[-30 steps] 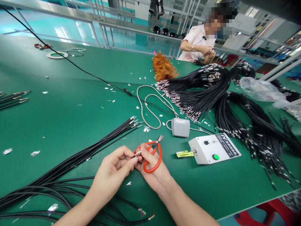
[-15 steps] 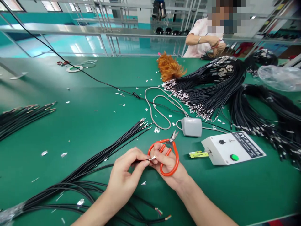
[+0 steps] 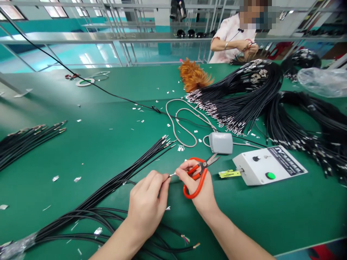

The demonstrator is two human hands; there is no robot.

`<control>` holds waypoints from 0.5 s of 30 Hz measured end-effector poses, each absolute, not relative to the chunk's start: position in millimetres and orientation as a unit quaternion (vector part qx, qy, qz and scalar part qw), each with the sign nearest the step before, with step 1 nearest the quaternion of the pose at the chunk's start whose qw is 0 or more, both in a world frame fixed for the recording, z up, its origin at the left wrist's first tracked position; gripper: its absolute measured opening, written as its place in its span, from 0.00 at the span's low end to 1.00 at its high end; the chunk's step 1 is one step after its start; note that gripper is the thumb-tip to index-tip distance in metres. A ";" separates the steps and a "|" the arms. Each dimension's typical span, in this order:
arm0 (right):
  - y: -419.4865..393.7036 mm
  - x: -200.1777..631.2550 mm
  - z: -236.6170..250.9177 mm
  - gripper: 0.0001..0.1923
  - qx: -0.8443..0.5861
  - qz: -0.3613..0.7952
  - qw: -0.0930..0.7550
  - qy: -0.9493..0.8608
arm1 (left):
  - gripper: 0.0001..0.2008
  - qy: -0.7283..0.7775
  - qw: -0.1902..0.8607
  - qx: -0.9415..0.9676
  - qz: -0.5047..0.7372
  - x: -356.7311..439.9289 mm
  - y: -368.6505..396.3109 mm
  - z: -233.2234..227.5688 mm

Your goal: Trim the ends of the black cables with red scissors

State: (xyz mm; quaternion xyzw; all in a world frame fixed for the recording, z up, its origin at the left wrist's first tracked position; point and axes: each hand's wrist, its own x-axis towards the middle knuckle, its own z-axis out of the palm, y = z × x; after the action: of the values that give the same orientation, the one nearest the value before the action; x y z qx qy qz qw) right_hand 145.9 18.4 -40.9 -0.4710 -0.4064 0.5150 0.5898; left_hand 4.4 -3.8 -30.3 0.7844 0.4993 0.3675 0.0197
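Observation:
My left hand [image 3: 148, 204] pinches a thin black cable near its stripped end [image 3: 171, 175], thumb against fingers. Across from it, the thumb and fingertips of my right hand [image 3: 203, 196] are closed at the silvery tip of that same cable. Orange-handled scissors [image 3: 203, 165] hang in my right hand, a handle loop around the palm and the blades slightly apart, pointing up and right. Behind my left hand runs a bundle of black cables [image 3: 108, 187] with bare ends. Below my hands lie cut cable ends with coloured wires [image 3: 185, 238].
A white control box [image 3: 260, 162] with a green button and a yellow clip stands at right, near a grey pedal-like block [image 3: 221, 142]. Large black cable bundles [image 3: 230, 101] and an orange feathery duster [image 3: 193, 76] lie behind. Foil scraps dot the green table. A co-worker [image 3: 233, 39] sits opposite.
My right hand and the scissors have turned, so the blades now point further right. My left hand has rolled over, its back now more visible, and the cable tip sits slightly higher.

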 end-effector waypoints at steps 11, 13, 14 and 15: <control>10.8 148.1 -40.6 0.04 -0.444 0.411 0.602 -0.521 | 0.07 0.564 0.231 0.705 0.362 -3.2 1.8 -27.2; 17.8 150.6 -37.9 0.02 -0.460 0.484 0.593 -0.451 | 0.08 0.568 0.323 0.664 0.363 -1.4 1.9 -21.7; 20.6 151.6 -36.8 0.04 -0.460 0.518 0.581 -0.427 | 0.09 0.567 0.351 0.650 0.364 -0.4 2.0 -18.8; 22.5 152.5 -36.1 0.07 -0.455 0.550 0.568 -0.411 | 0.10 0.564 0.369 0.642 0.364 0.5 2.0 -16.1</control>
State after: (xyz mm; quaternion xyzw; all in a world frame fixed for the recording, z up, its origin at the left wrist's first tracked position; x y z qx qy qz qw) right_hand 152.5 22.5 -36.1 -0.4547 -0.4108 0.5496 0.5678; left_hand 0.5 2.0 -16.1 0.6422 0.5644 0.3641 0.3695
